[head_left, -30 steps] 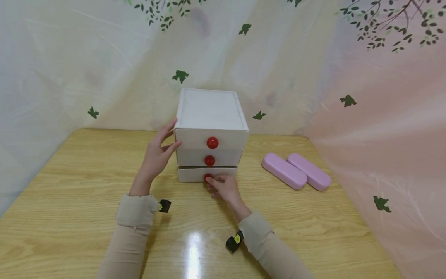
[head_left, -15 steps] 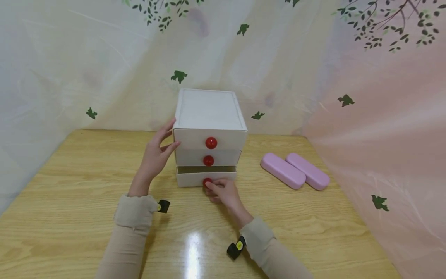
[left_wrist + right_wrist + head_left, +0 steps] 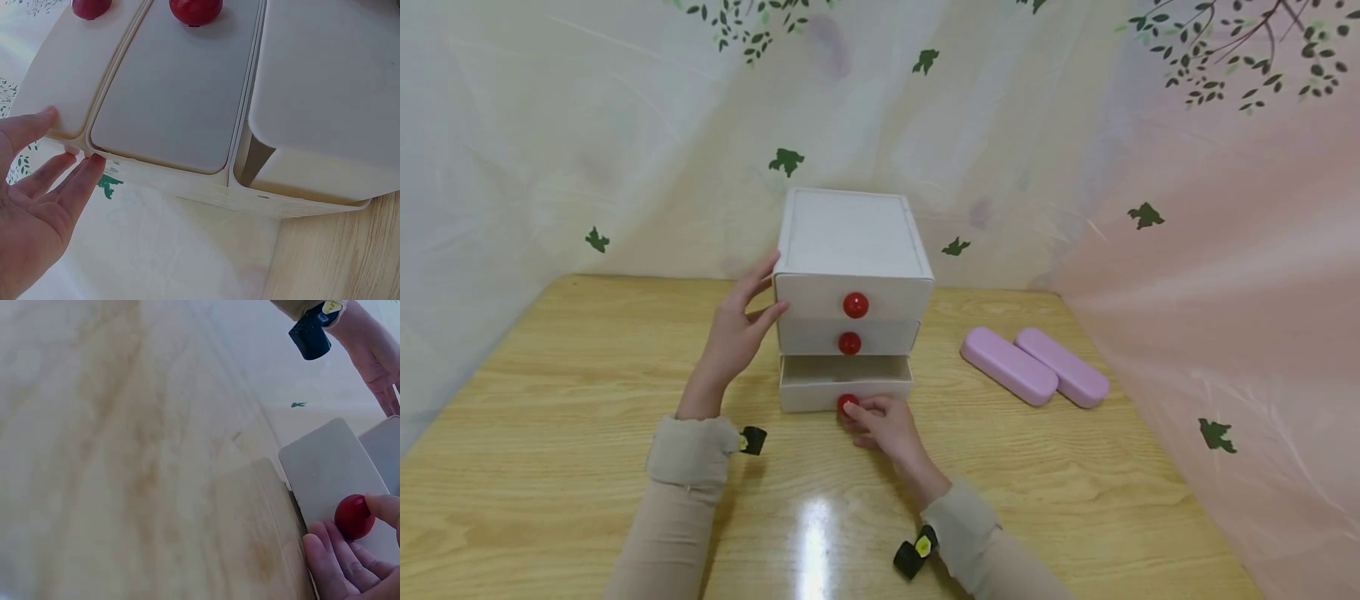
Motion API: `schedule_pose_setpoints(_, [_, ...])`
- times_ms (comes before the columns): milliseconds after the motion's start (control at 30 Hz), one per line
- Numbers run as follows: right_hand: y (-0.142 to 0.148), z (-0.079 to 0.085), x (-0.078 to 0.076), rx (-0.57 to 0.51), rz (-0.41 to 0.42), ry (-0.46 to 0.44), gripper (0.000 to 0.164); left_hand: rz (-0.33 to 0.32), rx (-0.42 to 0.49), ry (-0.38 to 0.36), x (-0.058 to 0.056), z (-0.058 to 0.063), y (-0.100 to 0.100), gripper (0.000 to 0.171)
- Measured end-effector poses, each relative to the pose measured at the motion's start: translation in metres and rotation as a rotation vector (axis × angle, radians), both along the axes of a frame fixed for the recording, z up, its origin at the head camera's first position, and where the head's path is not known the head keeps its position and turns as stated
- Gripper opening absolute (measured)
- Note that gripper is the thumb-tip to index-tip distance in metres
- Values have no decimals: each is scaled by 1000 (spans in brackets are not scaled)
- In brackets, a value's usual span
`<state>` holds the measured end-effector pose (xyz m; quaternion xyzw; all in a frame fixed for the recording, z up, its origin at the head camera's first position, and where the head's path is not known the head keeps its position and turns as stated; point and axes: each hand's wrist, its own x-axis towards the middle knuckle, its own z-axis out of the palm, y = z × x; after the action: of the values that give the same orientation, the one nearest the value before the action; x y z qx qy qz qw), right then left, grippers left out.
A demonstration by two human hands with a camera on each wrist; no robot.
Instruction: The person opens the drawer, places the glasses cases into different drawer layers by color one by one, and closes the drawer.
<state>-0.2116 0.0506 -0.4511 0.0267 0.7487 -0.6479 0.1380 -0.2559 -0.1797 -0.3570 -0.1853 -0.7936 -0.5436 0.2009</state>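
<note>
A white cabinet (image 3: 857,233) with three stacked drawers and red ball knobs stands at the back of the table. My right hand (image 3: 887,429) pinches the red knob (image 3: 354,517) of the bottom drawer (image 3: 812,398), thumb on one side and fingers on the other. That drawer is pulled partway out, and its pale inside shows behind the front. The top drawer (image 3: 812,300) and middle drawer (image 3: 808,337) are closed. My left hand (image 3: 735,337) rests on the cabinet's left front edge, fairly straight, its thumb on the top drawer's front and its fingertips along the side (image 3: 181,181).
Two long pink rounded cases (image 3: 1009,367) lie side by side, slanted, to the right of the cabinet. The wooden table (image 3: 587,467) meets a leaf-printed cloth (image 3: 662,150) at the back and right.
My right hand has drawn the bottom drawer toward me, from a thin gap to a clear opening. My left hand stays on the cabinet. The pink cases have not moved.
</note>
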Motion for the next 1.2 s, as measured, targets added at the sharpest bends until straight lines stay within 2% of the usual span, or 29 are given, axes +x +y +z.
schedule_pose_setpoints(533, [2, -6, 15, -93, -20, -10, 34, 10, 19, -31, 0, 0, 2, 62])
schedule_pose_setpoints(1200, [3, -5, 40, -90, -59, -48, 34, -3, 24, -45, 1, 2, 2, 61])
